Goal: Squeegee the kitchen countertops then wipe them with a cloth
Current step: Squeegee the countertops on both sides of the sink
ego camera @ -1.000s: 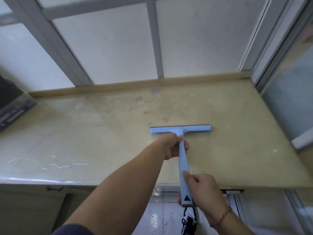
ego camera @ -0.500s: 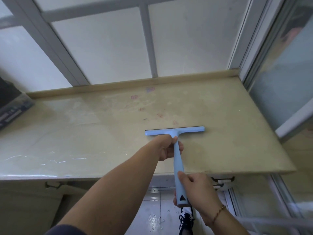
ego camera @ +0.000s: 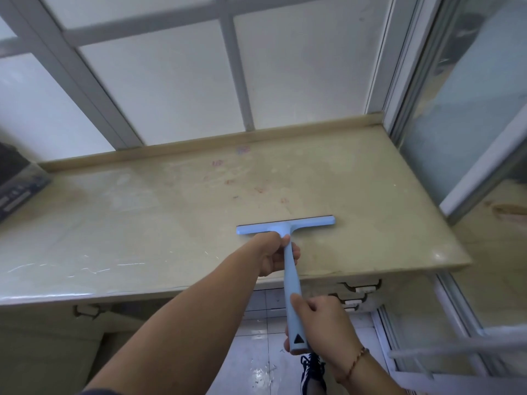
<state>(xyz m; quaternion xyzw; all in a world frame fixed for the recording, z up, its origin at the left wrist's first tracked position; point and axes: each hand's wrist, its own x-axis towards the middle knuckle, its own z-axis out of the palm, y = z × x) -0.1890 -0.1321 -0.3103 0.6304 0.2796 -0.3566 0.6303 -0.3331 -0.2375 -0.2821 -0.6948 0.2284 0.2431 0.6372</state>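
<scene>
While the squeegee (ego camera: 286,226) blade rests on the countertop (ego camera: 142,223) toward its right half, near the front edge, the task appears to be in its first stage. Water streaks show at 9 o'clock of the blade, and faint reddish marks at 12 o'clock, so squeegeeing looks unfinished. No cloth is visible; wiping is not yet begun. The left hand (ego camera: 275,256) grips the handle just below the blade; the right hand (ego camera: 320,326) grips its lower end. The handle's long axis runs 12 to 6 o'clock, blade crosswise, facing 12.
</scene>
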